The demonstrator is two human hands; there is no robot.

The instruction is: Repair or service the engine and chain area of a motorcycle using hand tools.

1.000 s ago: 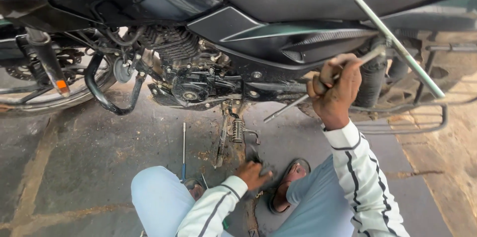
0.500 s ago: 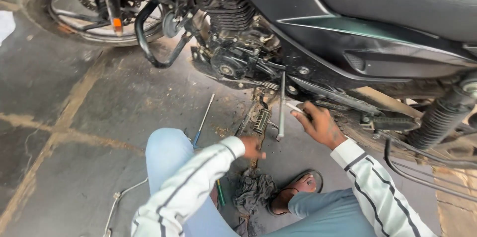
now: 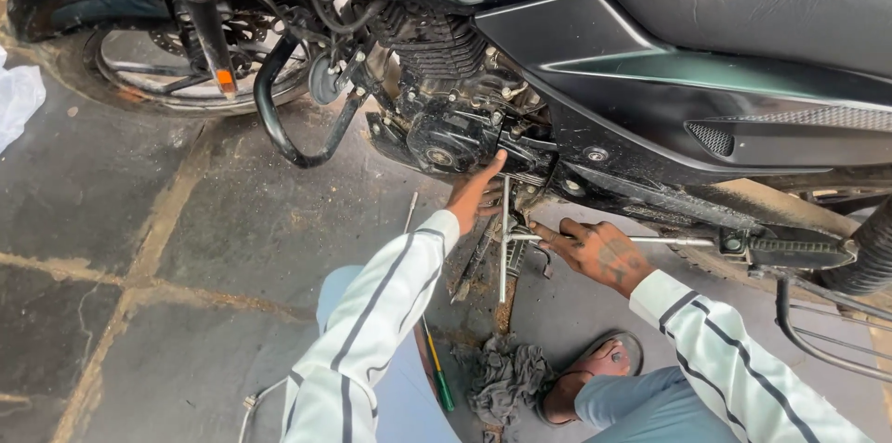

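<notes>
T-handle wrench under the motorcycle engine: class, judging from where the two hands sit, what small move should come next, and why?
Probably turn the T-handle wrench with the right hand. That hand already grips the crossbar, the shaft stands upright with its top end under the engine, and the left hand touches the casing by that end, seemingly guiding it. Whether the socket is seated cannot be seen.

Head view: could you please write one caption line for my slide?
Left hand touches black motorcycle engine; right hand holds silver metal cross wrench beneath it.

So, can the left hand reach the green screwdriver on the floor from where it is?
Probably yes. The left hand rests on the engine, holding nothing, and the green screwdriver lies uncovered beside the knee, under that forearm.
</notes>
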